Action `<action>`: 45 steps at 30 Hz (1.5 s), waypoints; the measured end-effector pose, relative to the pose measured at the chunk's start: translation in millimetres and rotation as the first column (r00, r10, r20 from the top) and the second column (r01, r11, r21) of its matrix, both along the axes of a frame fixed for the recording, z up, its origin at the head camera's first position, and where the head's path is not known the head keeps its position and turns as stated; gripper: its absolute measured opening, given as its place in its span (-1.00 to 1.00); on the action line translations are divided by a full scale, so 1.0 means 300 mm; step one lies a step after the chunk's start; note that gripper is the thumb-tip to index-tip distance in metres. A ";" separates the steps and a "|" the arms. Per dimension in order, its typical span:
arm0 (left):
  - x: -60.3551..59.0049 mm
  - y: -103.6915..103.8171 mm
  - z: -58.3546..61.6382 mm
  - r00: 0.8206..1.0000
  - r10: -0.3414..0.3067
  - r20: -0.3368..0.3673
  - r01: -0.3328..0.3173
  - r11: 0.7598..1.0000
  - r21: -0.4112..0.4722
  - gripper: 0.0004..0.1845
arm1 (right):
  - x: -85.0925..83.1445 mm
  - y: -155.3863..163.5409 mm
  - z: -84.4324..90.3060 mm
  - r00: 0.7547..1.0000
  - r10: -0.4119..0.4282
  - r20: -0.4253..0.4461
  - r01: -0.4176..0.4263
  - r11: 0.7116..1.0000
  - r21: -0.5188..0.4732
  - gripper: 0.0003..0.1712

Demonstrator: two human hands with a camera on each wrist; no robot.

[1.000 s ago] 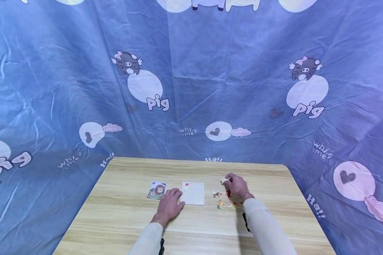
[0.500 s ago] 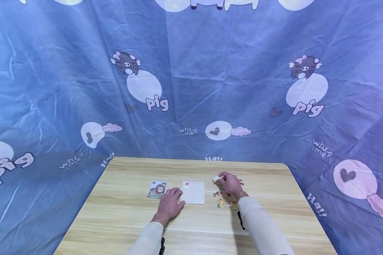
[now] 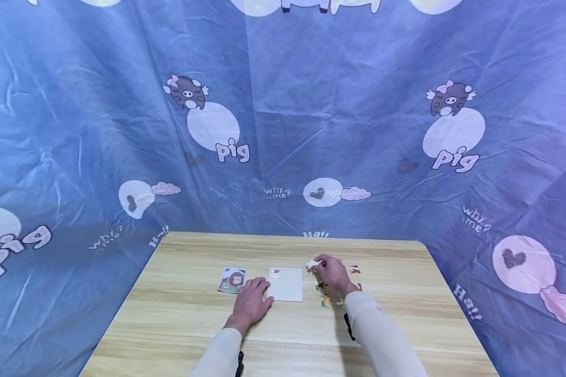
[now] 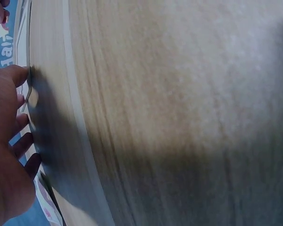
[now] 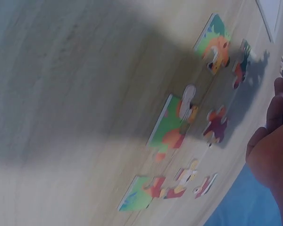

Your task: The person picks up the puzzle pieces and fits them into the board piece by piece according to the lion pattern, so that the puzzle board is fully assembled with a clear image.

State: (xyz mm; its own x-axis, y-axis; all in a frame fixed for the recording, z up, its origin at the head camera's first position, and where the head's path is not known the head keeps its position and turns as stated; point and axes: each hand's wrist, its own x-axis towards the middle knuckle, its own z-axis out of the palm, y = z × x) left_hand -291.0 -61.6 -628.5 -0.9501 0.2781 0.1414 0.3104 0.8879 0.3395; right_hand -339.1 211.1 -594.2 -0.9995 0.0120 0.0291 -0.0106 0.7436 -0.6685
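Now right hand point(image 3: 334, 273) grip pinches small pale jigsaw piece point(image 3: 311, 265) above wooden bench point(image 3: 193, 324); left hand point(image 3: 250, 302), fingers relaxed, steadies white square puzzle tray point(image 3: 286, 285).

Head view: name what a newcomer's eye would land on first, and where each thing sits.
The blue cartoon-pig cloth fills the whole background behind and beside the wooden table. At the table's middle, the right hand pinches a pale puzzle piece just right of the white puzzle tray, with colourful loose pieces scattered under its wrist. The left hand rests flat by the tray's left edge, beside a lion picture card.
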 end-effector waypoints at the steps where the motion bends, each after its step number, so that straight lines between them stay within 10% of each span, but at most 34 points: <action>1: 0.001 0.000 0.000 1.000 0.001 0.000 -0.001 1.000 0.000 -0.56 | -0.001 -0.006 0.000 1.000 0.005 0.000 -0.005 1.000 -0.013 -0.77; 20: 0.003 0.002 -0.001 1.000 0.000 -0.006 0.000 1.000 -0.008 -0.56 | -0.006 -0.080 -0.014 0.996 0.085 0.034 -0.080 0.989 -0.123 -0.80; 45: 0.005 0.005 0.003 1.000 0.007 0.001 -0.007 1.000 -0.018 -0.55 | -0.012 -0.187 -0.025 0.992 0.129 -0.005 -0.129 0.992 0.017 -0.83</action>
State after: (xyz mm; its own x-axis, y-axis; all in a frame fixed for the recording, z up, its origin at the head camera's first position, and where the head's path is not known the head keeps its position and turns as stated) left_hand -289.4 -60.1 -627.7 -0.9521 0.2741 0.1358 0.3041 0.8959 0.3239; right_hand -342.7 155.0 -601.6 -0.9925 -0.1172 0.0341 -0.1107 0.7467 -0.6559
